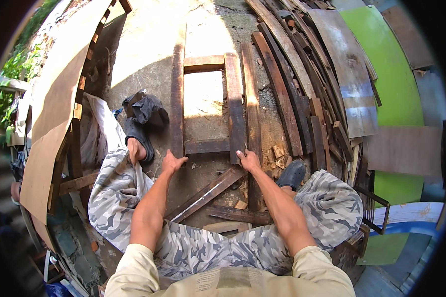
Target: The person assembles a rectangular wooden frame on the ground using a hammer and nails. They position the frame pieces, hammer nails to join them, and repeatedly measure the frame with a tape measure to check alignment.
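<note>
Between my legs lies a ladder-like wooden frame [177, 99] of dark timber: two long side pieces with a far and a near crosspiece between them. My left hand [173, 162] is closed around the near end of its left side piece, thumb pointing inward. At the near end of the right side piece, my right hand [248, 160] grips with its thumb on top; its other fingers are mostly hidden. A loose long board [251, 94] runs alongside the frame's right side. Nearer to me, a plank with a white streak [208, 195] lies slantwise on the ground.
Stacked long timbers [282, 94] curve along the right, beside sheet panels [344, 69]. Small wood offcuts [278, 151] lie near my right shoe [291, 175]. A crumpled black plastic bag [146, 110] is by my left shoe. Brown boarding [59, 99] stands at left.
</note>
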The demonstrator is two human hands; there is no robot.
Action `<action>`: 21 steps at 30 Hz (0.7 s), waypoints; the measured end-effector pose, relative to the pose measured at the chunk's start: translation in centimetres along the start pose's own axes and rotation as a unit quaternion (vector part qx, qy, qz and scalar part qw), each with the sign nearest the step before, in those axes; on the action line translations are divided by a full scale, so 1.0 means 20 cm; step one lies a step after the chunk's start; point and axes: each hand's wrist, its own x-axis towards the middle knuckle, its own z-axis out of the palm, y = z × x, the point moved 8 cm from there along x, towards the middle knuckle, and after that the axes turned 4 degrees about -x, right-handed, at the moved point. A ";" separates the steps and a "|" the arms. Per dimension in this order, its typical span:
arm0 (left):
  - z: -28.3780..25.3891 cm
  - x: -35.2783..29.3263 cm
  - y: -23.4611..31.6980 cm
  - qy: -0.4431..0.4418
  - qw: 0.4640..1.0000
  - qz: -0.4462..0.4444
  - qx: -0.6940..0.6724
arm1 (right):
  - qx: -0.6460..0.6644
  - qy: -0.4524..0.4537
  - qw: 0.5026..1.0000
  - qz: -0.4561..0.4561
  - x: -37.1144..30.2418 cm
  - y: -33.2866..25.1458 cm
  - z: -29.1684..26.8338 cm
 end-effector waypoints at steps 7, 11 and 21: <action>0.16 0.04 -0.08 -0.064 0.998 -0.006 -0.006 | -0.148 0.089 0.985 0.010 -0.11 -0.17 -0.12; 0.26 -0.02 -0.07 -0.027 0.998 -0.065 0.006 | -0.201 0.106 0.974 -0.024 -0.10 -0.13 -0.13; 0.23 -0.02 0.01 -0.032 0.996 -0.029 0.081 | -0.189 0.134 0.973 0.017 -0.07 -0.23 -0.10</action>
